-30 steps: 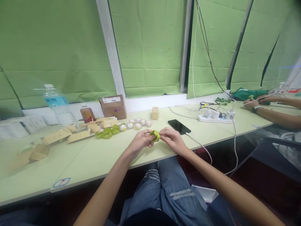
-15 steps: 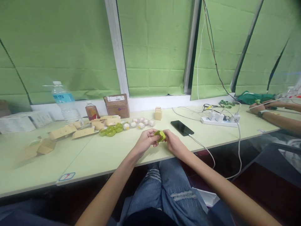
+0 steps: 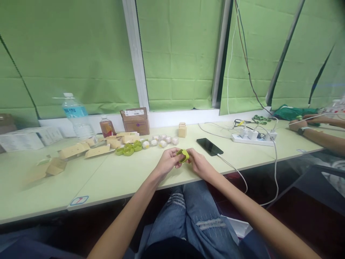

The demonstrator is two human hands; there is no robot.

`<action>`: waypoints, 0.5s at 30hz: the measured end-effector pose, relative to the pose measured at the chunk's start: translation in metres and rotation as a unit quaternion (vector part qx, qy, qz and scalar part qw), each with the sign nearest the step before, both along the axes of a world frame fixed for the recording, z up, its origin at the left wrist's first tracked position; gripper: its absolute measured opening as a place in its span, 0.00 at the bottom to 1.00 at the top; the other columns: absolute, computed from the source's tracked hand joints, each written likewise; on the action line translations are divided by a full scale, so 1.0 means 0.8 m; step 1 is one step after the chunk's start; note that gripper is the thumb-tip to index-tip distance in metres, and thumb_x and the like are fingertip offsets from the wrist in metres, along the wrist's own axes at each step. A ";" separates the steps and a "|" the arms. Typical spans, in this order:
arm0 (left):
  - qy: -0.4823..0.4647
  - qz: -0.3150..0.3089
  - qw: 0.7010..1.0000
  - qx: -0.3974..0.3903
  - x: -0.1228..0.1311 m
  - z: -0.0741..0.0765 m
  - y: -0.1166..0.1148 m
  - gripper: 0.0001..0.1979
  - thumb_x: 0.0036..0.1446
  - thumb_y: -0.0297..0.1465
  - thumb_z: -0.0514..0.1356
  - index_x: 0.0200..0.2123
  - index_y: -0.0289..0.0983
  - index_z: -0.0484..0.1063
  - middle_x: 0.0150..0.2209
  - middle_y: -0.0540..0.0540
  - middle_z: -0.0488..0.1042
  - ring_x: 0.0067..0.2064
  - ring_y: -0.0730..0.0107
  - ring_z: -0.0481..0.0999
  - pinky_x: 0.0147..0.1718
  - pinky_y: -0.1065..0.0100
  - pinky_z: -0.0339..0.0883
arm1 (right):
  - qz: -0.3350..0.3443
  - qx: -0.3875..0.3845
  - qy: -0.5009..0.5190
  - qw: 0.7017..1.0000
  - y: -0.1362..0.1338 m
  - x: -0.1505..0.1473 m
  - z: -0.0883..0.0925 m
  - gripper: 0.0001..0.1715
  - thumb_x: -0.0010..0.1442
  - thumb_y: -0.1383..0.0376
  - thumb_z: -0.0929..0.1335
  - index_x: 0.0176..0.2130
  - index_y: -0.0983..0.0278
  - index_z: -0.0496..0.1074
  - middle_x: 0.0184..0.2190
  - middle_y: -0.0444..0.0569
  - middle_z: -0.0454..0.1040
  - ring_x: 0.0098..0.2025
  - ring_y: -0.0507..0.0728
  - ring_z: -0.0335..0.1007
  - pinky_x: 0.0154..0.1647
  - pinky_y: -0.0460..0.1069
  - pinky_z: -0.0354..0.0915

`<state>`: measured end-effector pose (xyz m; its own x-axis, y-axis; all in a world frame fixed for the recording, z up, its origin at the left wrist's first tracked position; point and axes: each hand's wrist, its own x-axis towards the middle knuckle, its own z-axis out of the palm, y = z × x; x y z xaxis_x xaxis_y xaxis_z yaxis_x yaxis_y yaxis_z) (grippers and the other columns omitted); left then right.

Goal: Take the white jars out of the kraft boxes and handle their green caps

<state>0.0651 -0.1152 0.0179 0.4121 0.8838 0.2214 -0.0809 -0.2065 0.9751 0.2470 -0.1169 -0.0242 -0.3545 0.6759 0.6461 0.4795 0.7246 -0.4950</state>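
A small yellow-green piece [image 3: 183, 155] is held just above the front part of the table, between both hands. My left hand [image 3: 169, 160] grips it from the left with closed fingers. From the right, my right hand [image 3: 197, 160] pinches its edge. Similar green pieces [image 3: 129, 148] lie in a cluster to the left on the table. Beside them sit several small round wrapped items [image 3: 162, 142], white and pinkish. A little box [image 3: 182, 130] stands behind the hands.
A black phone [image 3: 209, 146] with a white cable lies right of the hands. Behind it is a power strip [image 3: 253, 139]. Opened cartons [image 3: 98, 151], a large bottle [image 3: 77, 117] and a brown box [image 3: 136, 121] are at the left. Another person's hand [image 3: 297, 125] is far right.
The camera view has shifted slightly, moving the table items a little to the right in the picture. Both hands keep their hold on the green piece, which is tilted slightly differently.
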 end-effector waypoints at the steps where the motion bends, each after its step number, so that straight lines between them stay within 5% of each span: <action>1: -0.004 0.003 1.000 -0.001 0.001 -0.001 0.000 0.23 0.45 0.43 0.74 0.34 0.32 0.73 0.24 0.49 0.74 0.21 0.78 0.64 0.22 0.71 0.57 | -0.001 -0.002 0.003 1.000 -0.001 0.000 0.001 0.08 0.69 0.68 0.58 0.45 0.61 0.64 0.33 0.48 0.71 0.34 0.57 0.70 0.38 0.50 0.63; 9: -0.053 -0.006 0.996 -0.073 0.008 -0.014 0.004 0.22 0.52 0.43 0.71 0.38 0.33 0.68 0.30 0.45 0.77 0.25 0.77 0.72 0.24 0.73 0.61 | 0.099 -0.099 0.149 0.979 -0.003 0.004 0.009 0.13 0.70 0.55 0.65 0.42 0.62 0.71 0.38 0.49 0.74 0.40 0.56 0.72 0.42 0.50 0.68; 15: 0.034 -0.012 0.996 -0.082 0.012 -0.009 -0.006 0.26 0.59 0.50 0.65 0.46 0.36 0.61 0.29 0.43 0.79 0.24 0.72 0.74 0.23 0.73 0.61 | 0.163 -0.231 0.213 0.935 0.010 0.011 0.007 0.20 0.62 0.49 0.72 0.39 0.63 0.75 0.28 0.45 0.75 0.31 0.54 0.71 0.38 0.50 0.66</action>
